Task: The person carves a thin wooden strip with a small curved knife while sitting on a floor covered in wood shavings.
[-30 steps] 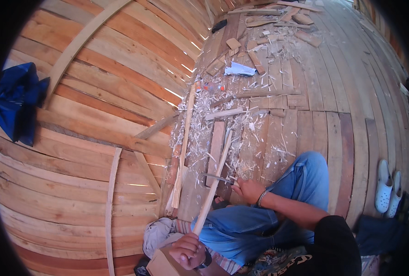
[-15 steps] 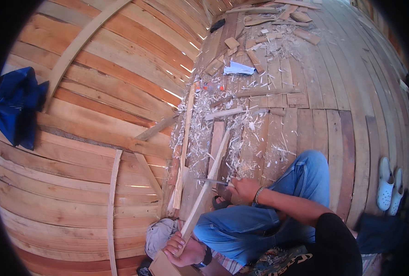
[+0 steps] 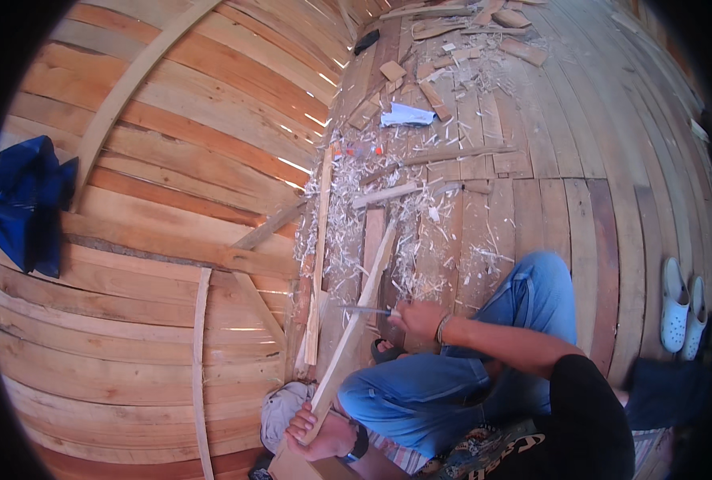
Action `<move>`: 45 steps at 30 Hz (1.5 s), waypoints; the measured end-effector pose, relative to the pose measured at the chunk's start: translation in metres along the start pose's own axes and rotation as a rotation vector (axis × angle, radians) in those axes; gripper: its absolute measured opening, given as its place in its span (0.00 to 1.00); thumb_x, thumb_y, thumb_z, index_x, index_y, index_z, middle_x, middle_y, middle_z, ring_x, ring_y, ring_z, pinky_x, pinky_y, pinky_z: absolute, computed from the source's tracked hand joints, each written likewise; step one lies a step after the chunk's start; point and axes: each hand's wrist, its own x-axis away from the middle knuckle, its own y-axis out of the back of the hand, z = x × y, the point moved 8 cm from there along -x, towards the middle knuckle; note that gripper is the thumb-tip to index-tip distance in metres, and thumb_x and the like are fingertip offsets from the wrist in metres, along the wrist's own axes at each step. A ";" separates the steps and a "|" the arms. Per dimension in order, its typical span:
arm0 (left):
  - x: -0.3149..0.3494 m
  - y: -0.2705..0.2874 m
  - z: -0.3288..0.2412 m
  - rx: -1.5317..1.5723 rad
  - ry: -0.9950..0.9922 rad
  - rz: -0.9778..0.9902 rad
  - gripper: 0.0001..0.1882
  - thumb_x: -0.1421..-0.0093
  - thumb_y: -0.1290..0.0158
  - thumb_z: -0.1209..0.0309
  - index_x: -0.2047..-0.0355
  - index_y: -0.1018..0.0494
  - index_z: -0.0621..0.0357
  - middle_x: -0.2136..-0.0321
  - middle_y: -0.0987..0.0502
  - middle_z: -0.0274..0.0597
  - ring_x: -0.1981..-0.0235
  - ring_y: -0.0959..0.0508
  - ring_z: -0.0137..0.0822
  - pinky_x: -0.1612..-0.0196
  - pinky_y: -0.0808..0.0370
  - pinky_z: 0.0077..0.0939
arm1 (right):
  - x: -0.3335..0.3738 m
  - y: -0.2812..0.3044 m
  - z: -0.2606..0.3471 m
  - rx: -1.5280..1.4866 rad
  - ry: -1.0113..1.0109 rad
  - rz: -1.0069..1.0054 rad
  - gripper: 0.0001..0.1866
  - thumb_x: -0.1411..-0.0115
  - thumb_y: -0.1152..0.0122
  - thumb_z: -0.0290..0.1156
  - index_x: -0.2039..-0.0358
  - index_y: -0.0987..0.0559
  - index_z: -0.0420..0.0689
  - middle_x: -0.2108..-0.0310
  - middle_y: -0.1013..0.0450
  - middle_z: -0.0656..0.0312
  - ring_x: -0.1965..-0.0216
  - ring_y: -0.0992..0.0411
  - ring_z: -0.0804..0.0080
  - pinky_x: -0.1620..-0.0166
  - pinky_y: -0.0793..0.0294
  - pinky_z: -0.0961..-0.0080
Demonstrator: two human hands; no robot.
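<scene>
Left hand (image 3: pixel 324 432) grips lower end of long wooden slat (image 3: pixel 354 330), slat angled over plank floor (image 3: pixel 532 216). Right hand (image 3: pixel 416 318) clenched on knife (image 3: pixel 366 310), blade against slat. Shavings (image 3: pixel 420 240) everywhere.

I see bright daylight, sun glinting through wall gaps, sharp centre, planks bending toward the black rim.

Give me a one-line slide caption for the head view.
Left hand steadies a wooden strip; right hand applies a knife.
</scene>
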 end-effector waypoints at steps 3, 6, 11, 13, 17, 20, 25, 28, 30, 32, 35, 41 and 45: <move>0.001 0.000 -0.005 -0.050 -0.012 -0.006 0.17 0.38 0.60 0.63 0.85 0.43 0.47 0.88 0.43 0.29 0.82 0.39 0.28 0.63 0.37 0.29 | 0.016 0.007 0.034 -0.071 -0.004 0.010 0.24 0.36 0.55 0.50 0.67 0.28 0.38 0.77 0.25 0.44 0.72 0.25 0.44 0.68 0.25 0.53; 0.006 -0.003 0.003 -0.034 0.020 -0.064 0.17 0.39 0.60 0.63 0.85 0.42 0.47 0.88 0.42 0.29 0.82 0.39 0.28 0.63 0.37 0.29 | 0.018 -0.012 -0.002 0.006 -0.111 0.067 0.23 0.35 0.55 0.49 0.66 0.29 0.38 0.77 0.25 0.44 0.71 0.25 0.43 0.67 0.26 0.53; 0.004 0.005 -0.002 -0.041 -0.005 -0.050 0.15 0.40 0.58 0.64 0.84 0.44 0.48 0.87 0.43 0.30 0.82 0.40 0.29 0.62 0.37 0.31 | 0.026 0.009 0.045 0.028 0.090 0.053 0.23 0.34 0.57 0.49 0.64 0.30 0.37 0.74 0.24 0.46 0.71 0.24 0.45 0.65 0.25 0.54; 0.005 0.001 0.001 -0.020 0.017 -0.050 0.15 0.40 0.58 0.64 0.84 0.43 0.49 0.87 0.43 0.31 0.82 0.40 0.29 0.62 0.37 0.32 | 0.026 0.000 0.033 0.060 0.064 0.057 0.23 0.34 0.57 0.48 0.64 0.30 0.37 0.73 0.24 0.46 0.71 0.24 0.46 0.65 0.25 0.55; 0.004 0.003 -0.006 -0.036 -0.011 -0.092 0.17 0.39 0.60 0.64 0.85 0.43 0.48 0.88 0.43 0.30 0.83 0.40 0.28 0.63 0.37 0.30 | 0.022 0.010 0.046 -0.126 0.005 0.075 0.22 0.35 0.56 0.48 0.65 0.29 0.38 0.74 0.25 0.44 0.70 0.25 0.44 0.65 0.26 0.54; 0.008 -0.002 -0.002 -0.028 0.007 -0.028 0.16 0.40 0.59 0.65 0.85 0.43 0.49 0.88 0.43 0.31 0.83 0.40 0.29 0.62 0.37 0.31 | 0.024 0.000 0.026 0.025 0.021 0.033 0.23 0.35 0.56 0.49 0.66 0.29 0.38 0.74 0.25 0.44 0.70 0.25 0.44 0.65 0.26 0.53; 0.003 -0.002 -0.006 -0.017 0.007 0.019 0.16 0.40 0.58 0.65 0.85 0.43 0.49 0.88 0.42 0.31 0.83 0.39 0.29 0.62 0.36 0.30 | 0.018 0.000 0.038 0.012 0.017 0.028 0.23 0.35 0.57 0.49 0.65 0.29 0.39 0.76 0.24 0.47 0.73 0.24 0.46 0.68 0.25 0.55; 0.005 -0.003 -0.006 -0.032 0.015 0.032 0.16 0.40 0.58 0.65 0.85 0.43 0.48 0.88 0.42 0.31 0.83 0.38 0.29 0.63 0.36 0.29 | 0.011 -0.009 0.013 0.046 -0.066 0.061 0.23 0.35 0.56 0.50 0.65 0.29 0.39 0.76 0.25 0.45 0.72 0.25 0.44 0.68 0.26 0.53; 0.003 0.000 -0.011 -0.009 -0.025 0.019 0.16 0.40 0.58 0.65 0.85 0.42 0.48 0.88 0.42 0.31 0.83 0.38 0.28 0.63 0.36 0.29 | 0.002 0.004 0.020 0.015 -0.033 0.047 0.24 0.36 0.55 0.51 0.65 0.29 0.39 0.76 0.25 0.45 0.73 0.25 0.44 0.69 0.26 0.54; 0.005 0.001 -0.014 -0.047 -0.009 0.008 0.16 0.40 0.58 0.65 0.85 0.42 0.48 0.88 0.42 0.30 0.83 0.37 0.28 0.63 0.36 0.30 | 0.023 0.017 0.062 -0.109 0.073 0.038 0.24 0.36 0.55 0.51 0.65 0.30 0.38 0.77 0.24 0.47 0.74 0.24 0.47 0.69 0.25 0.56; 0.015 -0.010 -0.006 -0.032 0.029 0.039 0.17 0.39 0.59 0.64 0.85 0.42 0.48 0.89 0.43 0.30 0.83 0.38 0.29 0.64 0.37 0.30 | 0.015 -0.004 0.001 0.073 -0.006 0.018 0.24 0.36 0.55 0.51 0.65 0.30 0.38 0.81 0.25 0.49 0.76 0.24 0.47 0.70 0.25 0.55; 0.012 -0.009 -0.005 -0.042 0.014 0.046 0.17 0.39 0.58 0.63 0.85 0.43 0.48 0.88 0.43 0.30 0.83 0.39 0.28 0.63 0.37 0.29 | 0.021 -0.008 0.013 0.071 -0.018 -0.007 0.25 0.36 0.55 0.51 0.66 0.28 0.38 0.79 0.25 0.47 0.74 0.24 0.46 0.69 0.24 0.54; 0.004 -0.004 -0.003 -0.018 -0.006 0.016 0.17 0.40 0.58 0.63 0.85 0.43 0.48 0.88 0.43 0.31 0.83 0.40 0.28 0.65 0.37 0.28 | 0.017 0.007 0.031 0.069 0.037 0.008 0.25 0.35 0.56 0.52 0.66 0.28 0.38 0.76 0.24 0.45 0.72 0.23 0.47 0.68 0.24 0.54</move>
